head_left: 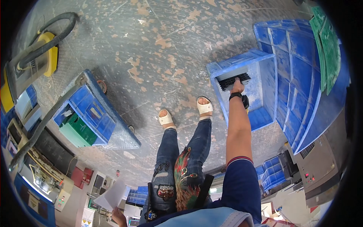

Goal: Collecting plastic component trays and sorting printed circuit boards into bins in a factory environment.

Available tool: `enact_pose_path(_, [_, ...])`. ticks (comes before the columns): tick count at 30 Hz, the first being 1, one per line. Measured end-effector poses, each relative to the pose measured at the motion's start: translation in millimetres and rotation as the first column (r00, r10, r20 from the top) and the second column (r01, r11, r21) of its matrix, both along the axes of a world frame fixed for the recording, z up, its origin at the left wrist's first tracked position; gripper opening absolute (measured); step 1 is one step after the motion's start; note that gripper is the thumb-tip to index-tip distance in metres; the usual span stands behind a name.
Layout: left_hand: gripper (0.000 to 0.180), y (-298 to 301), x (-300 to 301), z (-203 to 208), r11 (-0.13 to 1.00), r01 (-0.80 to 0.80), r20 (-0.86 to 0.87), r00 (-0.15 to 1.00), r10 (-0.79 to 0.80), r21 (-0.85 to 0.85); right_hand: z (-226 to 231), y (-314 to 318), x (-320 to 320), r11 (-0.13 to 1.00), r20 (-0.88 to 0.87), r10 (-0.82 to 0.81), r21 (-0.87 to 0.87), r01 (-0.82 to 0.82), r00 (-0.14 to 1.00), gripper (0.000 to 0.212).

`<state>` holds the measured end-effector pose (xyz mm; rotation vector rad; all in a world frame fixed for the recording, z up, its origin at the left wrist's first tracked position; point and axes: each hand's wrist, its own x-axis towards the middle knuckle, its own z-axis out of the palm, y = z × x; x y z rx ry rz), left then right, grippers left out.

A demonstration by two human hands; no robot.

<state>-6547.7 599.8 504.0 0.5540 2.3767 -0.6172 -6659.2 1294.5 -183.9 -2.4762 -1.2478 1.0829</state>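
My right arm reaches down into a blue plastic crate [242, 57] on the floor. Inside the crate, by its far left corner, lies a black slotted piece [234, 81] with rows of openings, perhaps a stack of them. My right hand [237, 87] is closed at the near edge of that piece; a dark watch is on the wrist. At the lower left, my left hand [119, 217] grips white paper sheets [111, 195] by their near edge, out to the side of my legs.
Stacked blue crates [291, 72] stand to the right, with flat green panels [327, 49] on top. On the left is a wheeled cart [126, 132] carrying a blue crate and a green box [78, 130]. A yellow vacuum cleaner [48, 53] with a black hose sits farther left. Machines line the near sides.
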Motion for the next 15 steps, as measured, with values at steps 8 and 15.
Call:
enact_pose_path(8, [0.022,122,-141,-67,0.544,-0.832,-0.017,0.545,0.838,0.108,30,-29,-2,0.995,-0.181,-0.066,-0.088,0.051,0.981,0.034])
enact_pose_path(15, [0.025,204,-224,-136,0.463,-0.767,0.215,0.593,0.776,0.444,176,-15,22,0.99,-0.557,0.087,-0.045,-0.135,0.826,0.034])
